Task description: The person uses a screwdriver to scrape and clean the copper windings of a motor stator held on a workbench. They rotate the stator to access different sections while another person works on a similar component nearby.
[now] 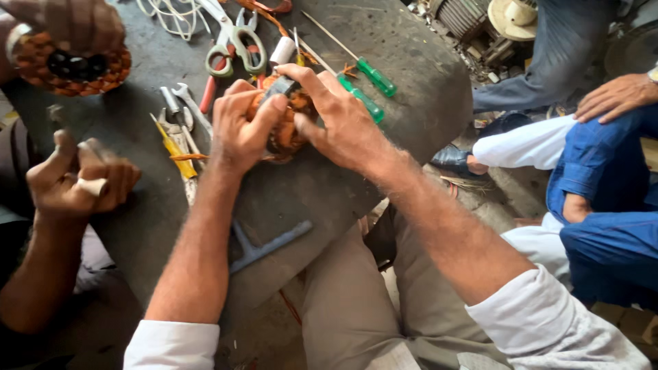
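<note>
Both my hands grip a round motor stator with copper windings [286, 130] over the dark grey work surface [404, 82]. My left hand [240, 127] wraps its left side, thumb pressed on top. My right hand [339, 120] clasps its right side, fingers curled over the dark metal core. The hands hide much of the stator.
Scissors [233, 38], two green-handled screwdrivers [367, 89], a wrench [188, 99], a yellow-handled tool [177, 154] and white cord [171, 14] lie on the surface. Another person's hand [75, 181] at left holds a small white piece; another hand holds a copper coil [72, 65]. Seated people are at right.
</note>
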